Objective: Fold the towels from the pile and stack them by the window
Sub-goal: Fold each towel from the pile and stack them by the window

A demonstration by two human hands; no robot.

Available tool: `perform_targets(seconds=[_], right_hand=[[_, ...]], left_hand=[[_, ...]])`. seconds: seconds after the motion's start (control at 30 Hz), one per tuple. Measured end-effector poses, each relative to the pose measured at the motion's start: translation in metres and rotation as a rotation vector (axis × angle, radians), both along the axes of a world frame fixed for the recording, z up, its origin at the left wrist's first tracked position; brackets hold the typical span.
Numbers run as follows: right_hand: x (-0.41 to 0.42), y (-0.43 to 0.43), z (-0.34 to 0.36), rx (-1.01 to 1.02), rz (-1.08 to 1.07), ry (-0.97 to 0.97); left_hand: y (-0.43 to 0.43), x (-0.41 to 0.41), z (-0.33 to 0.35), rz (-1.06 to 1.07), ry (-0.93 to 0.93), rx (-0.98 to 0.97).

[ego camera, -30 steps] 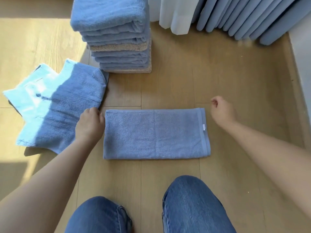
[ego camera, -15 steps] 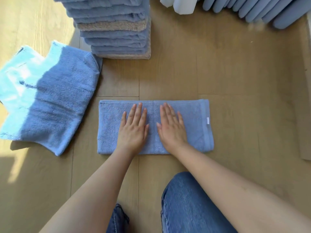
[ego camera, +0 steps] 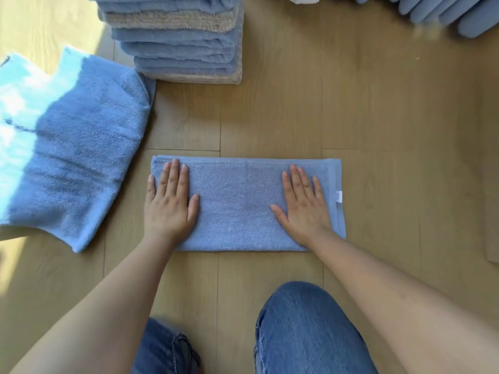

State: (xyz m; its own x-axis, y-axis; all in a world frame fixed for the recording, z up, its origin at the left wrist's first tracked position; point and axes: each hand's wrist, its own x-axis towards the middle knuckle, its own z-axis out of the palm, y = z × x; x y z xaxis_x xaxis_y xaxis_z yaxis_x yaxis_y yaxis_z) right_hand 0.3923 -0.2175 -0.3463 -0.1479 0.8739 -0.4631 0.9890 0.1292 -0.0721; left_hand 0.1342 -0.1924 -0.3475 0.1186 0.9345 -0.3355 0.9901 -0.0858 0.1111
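Note:
A blue towel (ego camera: 237, 203), folded into a long strip, lies flat on the wooden floor in front of my knees. My left hand (ego camera: 170, 201) presses flat on its left end, fingers straight. On the right end my right hand (ego camera: 303, 203) lies flat in the same way, just inside the hem with the small white label. A stack of folded towels (ego camera: 178, 41), blue with two beige ones, stands at the top left of centre. To the left lies the loose pile of blue towels (ego camera: 67, 157), partly in bright sunlight.
Blue curtain folds (ego camera: 445, 9) hang at the top right by the window. My two knees in jeans (ego camera: 305, 327) are at the bottom edge. Bare wooden floor (ego camera: 391, 130) lies to the right of the towel.
My hands went from the towel's two ends to its middle, palms flat, then slid apart outward to the ends. The view has tipped down a little.

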Motion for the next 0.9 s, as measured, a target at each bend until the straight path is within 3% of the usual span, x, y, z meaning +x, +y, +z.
perform_targets(seconds=[0.23, 0.33, 0.47, 0.6, 0.7, 0.8, 0.9], right_hand=[[0.033, -0.007, 0.001, 0.007, -0.161, -0.043], [0.033, -0.004, 0.006, 0.01, -0.303, 0.059], [0.037, 0.018, 0.022, 0.072, -0.657, 0.269], [0.063, 0.049, 0.027, -0.011, -1.104, 0.577], [0.081, 0.063, 0.034, -0.202, -1.111, 0.657], [0.085, 0.069, 0.04, -0.347, -1.032, 0.677], [0.08, 0.069, 0.04, -0.391, -0.995, 0.642]], left_hand=[[0.0, -0.007, 0.0, 0.019, 0.037, -0.012], [0.0, 0.001, 0.002, 0.031, 0.041, 0.021], [-0.003, 0.038, 0.008, -0.289, -0.009, 0.102], [-0.006, 0.105, 0.016, -0.595, -0.076, 0.114], [-0.011, 0.154, 0.03, -0.779, -0.046, 0.114], [-0.021, 0.19, 0.036, -1.07, 0.048, -0.145], [-0.032, 0.214, 0.034, -1.242, 0.132, -0.083]])
